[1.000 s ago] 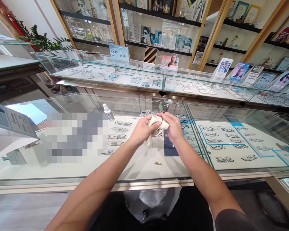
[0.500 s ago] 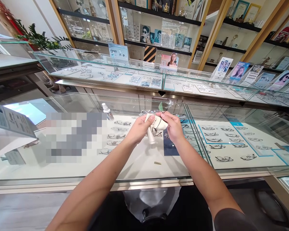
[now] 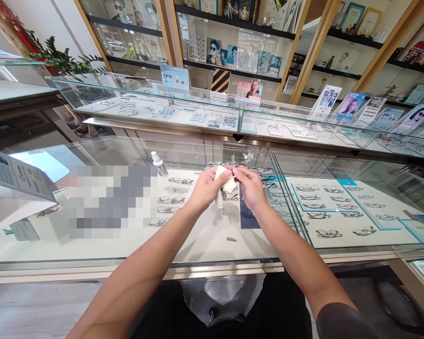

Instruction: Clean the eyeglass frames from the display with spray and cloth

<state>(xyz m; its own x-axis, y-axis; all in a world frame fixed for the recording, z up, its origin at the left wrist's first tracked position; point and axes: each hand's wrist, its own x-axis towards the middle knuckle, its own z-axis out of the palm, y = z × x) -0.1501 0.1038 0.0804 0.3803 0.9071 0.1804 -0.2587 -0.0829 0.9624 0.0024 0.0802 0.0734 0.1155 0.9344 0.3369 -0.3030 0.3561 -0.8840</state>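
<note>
My left hand [image 3: 207,187] is closed around a cream-coloured cleaning cloth [image 3: 220,199], one end of which hangs below the fingers. Pressed up against it, my right hand [image 3: 250,187] pinches a pair of thin dark-framed eyeglasses [image 3: 233,160], mostly hidden by the fingers and cloth. A greenish glint shows on what looks like a lens just above the fingertips. Both hands are held over the glass display counter. Left of them stands a white spray bottle [image 3: 159,165] with a printed label.
Several rows of eyeglasses [image 3: 171,200] lie inside the counter, with more on the right [image 3: 328,233]. A small gold-coloured piece [image 3: 232,239] is near the front edge. A printed stand [image 3: 16,176] is at left. Another glass showcase [image 3: 198,101] runs behind.
My right hand has shifted slightly left, closer to my left hand. The dark temple that crossed the cloth is no longer visible there, and the cloth is bunched more tightly.
</note>
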